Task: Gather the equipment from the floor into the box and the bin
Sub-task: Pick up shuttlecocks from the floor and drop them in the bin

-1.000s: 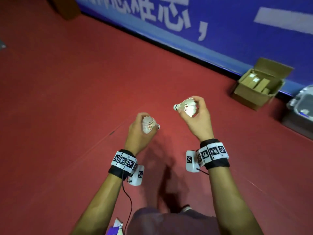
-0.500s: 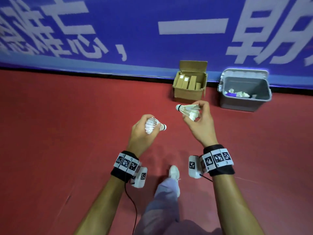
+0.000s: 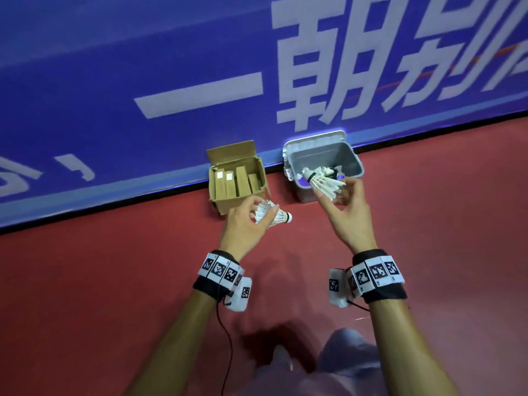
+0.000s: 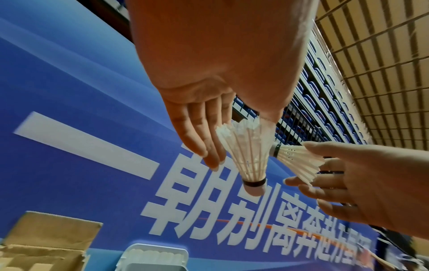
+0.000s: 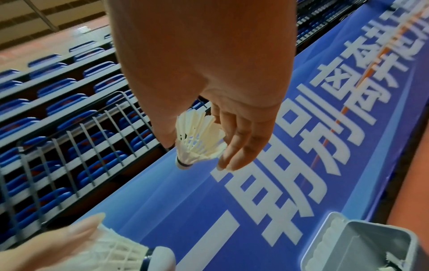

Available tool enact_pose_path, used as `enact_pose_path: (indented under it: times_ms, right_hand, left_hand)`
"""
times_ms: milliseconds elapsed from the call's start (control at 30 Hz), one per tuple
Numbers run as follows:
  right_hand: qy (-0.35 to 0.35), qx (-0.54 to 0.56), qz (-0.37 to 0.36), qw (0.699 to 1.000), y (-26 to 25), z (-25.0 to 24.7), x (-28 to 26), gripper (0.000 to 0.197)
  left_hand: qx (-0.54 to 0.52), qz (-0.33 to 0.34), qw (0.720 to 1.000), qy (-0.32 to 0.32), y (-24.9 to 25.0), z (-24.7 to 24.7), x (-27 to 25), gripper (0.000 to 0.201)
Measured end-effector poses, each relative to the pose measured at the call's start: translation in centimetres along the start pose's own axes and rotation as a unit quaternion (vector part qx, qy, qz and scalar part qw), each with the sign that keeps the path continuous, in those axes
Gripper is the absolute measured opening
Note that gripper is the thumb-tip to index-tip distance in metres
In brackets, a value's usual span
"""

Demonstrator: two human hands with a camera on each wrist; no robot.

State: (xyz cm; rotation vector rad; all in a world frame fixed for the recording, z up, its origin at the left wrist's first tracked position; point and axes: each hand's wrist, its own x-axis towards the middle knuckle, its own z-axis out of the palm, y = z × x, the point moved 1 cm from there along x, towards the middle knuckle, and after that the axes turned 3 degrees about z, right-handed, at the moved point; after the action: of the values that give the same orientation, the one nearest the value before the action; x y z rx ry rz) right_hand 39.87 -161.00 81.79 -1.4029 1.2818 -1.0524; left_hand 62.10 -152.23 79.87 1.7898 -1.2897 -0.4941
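Observation:
My left hand (image 3: 248, 221) holds a white shuttlecock (image 3: 273, 215) by its feathers, cork pointing right, just in front of the cardboard box (image 3: 258, 167). In the left wrist view that shuttlecock (image 4: 247, 155) hangs cork down from the left hand (image 4: 234, 139). My right hand (image 3: 341, 207) pinches a second white shuttlecock (image 3: 323, 181) over the front rim of the grey bin (image 3: 351, 158), cork toward the bin. The right wrist view shows this shuttlecock (image 5: 197, 141) between thumb and fingers of the right hand (image 5: 199, 144), with the bin (image 5: 362, 243) below.
The box holds several upright brown tubes (image 3: 243, 180). The bin contains several shuttlecocks (image 3: 328, 170). Both stand on the red floor (image 3: 100, 281) against a blue banner wall (image 3: 171, 67). My leg and shoe (image 3: 337, 355) are below. Blue seats (image 5: 58, 119) rise behind a railing.
I have walked closer to the box and bin, which now sit just beyond my hands. The right hand with its shuttlecock has moved up over the bin's front rim.

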Motion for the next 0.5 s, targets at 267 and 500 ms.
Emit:
enact_pose_path:
  times_ms: [267,500]
  right_hand:
    - [0.069,-0.027,0.042,0.996,3.4,-2.1,17.7,0.051]
    - [0.029,-0.028,0.063,0.997,4.7,-3.0,38.7,0.049]
  left_hand:
    - [0.005,0.05,0.997,-0.05,-0.1,9.0,16.8,0.028]
    - [0.056,0.051,0.996,-0.049,0.5,15.2,33.1,0.032]
